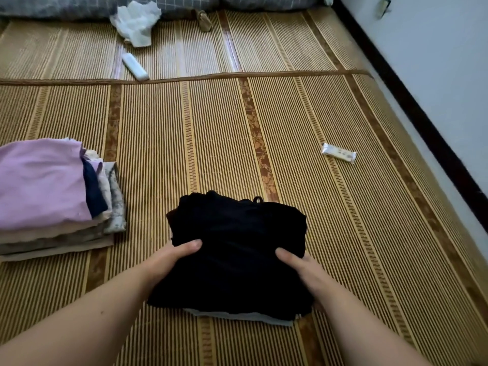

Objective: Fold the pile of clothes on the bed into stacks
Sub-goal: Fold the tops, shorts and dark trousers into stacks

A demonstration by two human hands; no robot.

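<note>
While I am watching through the head camera, the left hand (169, 260) and the right hand (306, 270) are gripping the folded black garment (237, 228) from its two sides. Each thumb is lying on top of the cloth, the left thumb (191, 245) near the left edge and the right thumb (284, 253) near the right edge. They are pointing toward each other with a band of black fabric lying between them. The other fingers are going under the sides of the bundle, where the cloth is hiding them from me. The garment is sitting in the near middle of the woven mat (343, 207), and a pale grey layer (245, 317) is peeking out beneath its near edge. I cannot tell whether the bundle is resting on the mat or hanging just above it. Well apart to the left, a stack of folded clothes (39, 186) is lying with a lilac piece on top. Farther off, a white bar-shaped object (134, 66), a crumpled white bag (136, 21) and a small packet (338, 152) are lying on the mat, with grey checked pillows (52, 6) along its far end.
</note>
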